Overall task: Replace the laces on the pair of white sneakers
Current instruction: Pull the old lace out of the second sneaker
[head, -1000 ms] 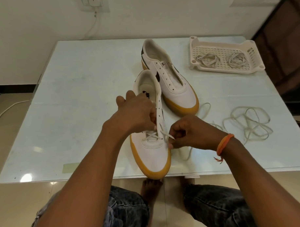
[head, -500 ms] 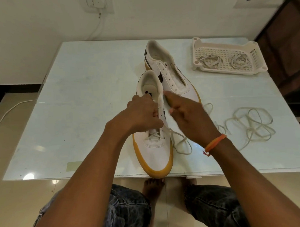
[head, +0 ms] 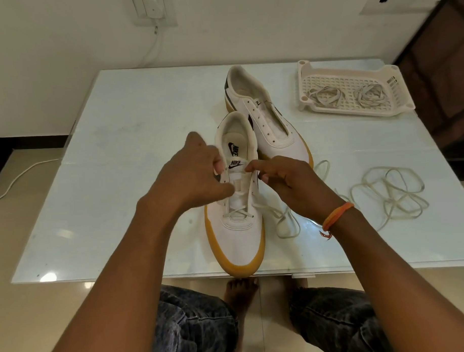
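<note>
A white sneaker with a tan sole stands toe toward me at the table's near edge. A cream lace crosses its lowest eyelets and trails off to the right. My left hand grips the shoe's left eyelet flap beside the tongue. My right hand pinches the right flap near the top, where the lace runs up to the fingers. The second sneaker lies behind, without a lace.
A loose tangle of old lace lies on the glass table to the right. A white plastic basket at the back right holds two coiled laces. A wall socket and cable hang behind. My knees and a bare foot show below the table.
My right hand left the lace tip near the toe and rose to the top of the right eyelet flap. My left hand shifted up the shoe, uncovering the tongue.
</note>
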The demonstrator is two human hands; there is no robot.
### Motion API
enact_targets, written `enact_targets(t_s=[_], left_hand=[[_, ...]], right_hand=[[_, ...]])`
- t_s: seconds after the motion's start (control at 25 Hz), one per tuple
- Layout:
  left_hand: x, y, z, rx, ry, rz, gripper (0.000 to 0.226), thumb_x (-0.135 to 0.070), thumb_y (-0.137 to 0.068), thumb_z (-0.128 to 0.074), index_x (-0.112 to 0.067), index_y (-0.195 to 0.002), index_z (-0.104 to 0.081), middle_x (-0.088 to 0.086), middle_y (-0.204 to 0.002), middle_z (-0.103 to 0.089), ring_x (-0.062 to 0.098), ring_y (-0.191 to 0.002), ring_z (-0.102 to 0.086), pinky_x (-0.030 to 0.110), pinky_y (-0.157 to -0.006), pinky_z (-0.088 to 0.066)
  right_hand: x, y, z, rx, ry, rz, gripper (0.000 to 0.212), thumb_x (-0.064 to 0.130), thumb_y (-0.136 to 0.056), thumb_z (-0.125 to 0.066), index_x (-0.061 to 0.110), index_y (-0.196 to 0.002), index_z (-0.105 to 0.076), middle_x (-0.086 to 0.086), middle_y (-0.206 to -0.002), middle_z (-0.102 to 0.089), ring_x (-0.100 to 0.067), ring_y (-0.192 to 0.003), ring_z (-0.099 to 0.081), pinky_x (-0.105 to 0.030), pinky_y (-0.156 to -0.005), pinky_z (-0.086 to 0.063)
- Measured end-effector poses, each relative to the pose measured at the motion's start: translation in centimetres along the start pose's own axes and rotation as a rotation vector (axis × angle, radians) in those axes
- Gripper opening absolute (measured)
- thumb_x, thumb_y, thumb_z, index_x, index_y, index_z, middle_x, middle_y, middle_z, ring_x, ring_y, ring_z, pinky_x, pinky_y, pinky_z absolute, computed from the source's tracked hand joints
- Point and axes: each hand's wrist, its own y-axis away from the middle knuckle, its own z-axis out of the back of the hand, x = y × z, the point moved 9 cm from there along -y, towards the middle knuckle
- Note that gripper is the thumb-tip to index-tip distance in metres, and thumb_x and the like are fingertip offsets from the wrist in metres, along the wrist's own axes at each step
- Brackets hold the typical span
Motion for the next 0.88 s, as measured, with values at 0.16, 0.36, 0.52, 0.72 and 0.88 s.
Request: enact_targets(t_s=[0.16, 0.36, 0.52, 0.72, 0.88], left_hand=[[-3.5, -0.7, -2.0, -0.016, -0.175, -0.192, 0.019, -0.037, -0.079, -0.078, -0.027, -0.094, -0.076, -0.002, -0.108, -0.046, 0.017, -0.098, -0.047, 0.03, -0.077, -0.045], [-2.9, -1.1, -2.1, 0.025, -0.197, -0.114, 0.018, -0.038, -0.08, -0.069, -0.021, -0.08, -0.074, -0.003, -0.103, -0.045, 0.02, -0.101, -0.041, 0.036, -0.081, -0.031], [0.0, -0.4, 1.5, -0.144, -0.244, 0.035, 0.023, -0.045, -0.072, -0.071, -0.023, -0.073, -0.069, -0.004, -0.103, -0.043, 0.019, -0.101, -0.041, 0.038, -0.083, -0.028], [0.1, -0.6, 0.5, -0.1, -0.212, 0.085, 0.027, -0.046, -0.071, -0.072, -0.02, -0.074, -0.068, 0.0, -0.102, -0.047, 0.02, -0.094, -0.05, 0.041, -0.084, -0.041], [-1.4, -0.3, 0.0, -0.097, -0.22, -0.017, 0.027, -0.036, -0.072, -0.074, -0.023, -0.094, -0.067, 0.0, -0.116, -0.042, 0.021, -0.108, -0.041, 0.038, -0.088, -0.036]], right_hand=[[-0.1, 0.0, 0.3, -0.021, -0.039, -0.004, 0.037, 0.0, -0.095, -0.055, 0.023, -0.123, -0.066, -0.003, -0.106, -0.068, -0.013, -0.098, -0.063, -0.018, -0.089, -0.048], [-0.6, 0.0, 0.6, -0.016, -0.05, -0.017, 0.035, 0.002, -0.096, -0.054, 0.025, -0.118, -0.067, -0.001, -0.103, -0.068, -0.014, -0.096, -0.064, -0.021, -0.087, -0.05], [-0.7, 0.0, 0.5, -0.013, -0.06, -0.027, 0.032, 0.005, -0.096, -0.057, 0.026, -0.117, -0.068, 0.0, -0.107, -0.069, -0.014, -0.097, -0.064, -0.028, -0.089, -0.053], [-0.5, 0.1, 0.8, -0.015, -0.1, -0.031, 0.028, 0.007, -0.093, -0.062, 0.026, -0.112, -0.07, 0.006, -0.104, -0.07, 0.0, -0.092, -0.062, -0.017, -0.085, -0.048], [-0.3, 0.4, 0.1, 0.017, -0.218, -0.072, 0.033, 0.015, -0.087, -0.071, 0.023, -0.119, -0.067, 0.004, -0.096, -0.072, -0.004, -0.093, -0.067, -0.017, -0.089, -0.051]])
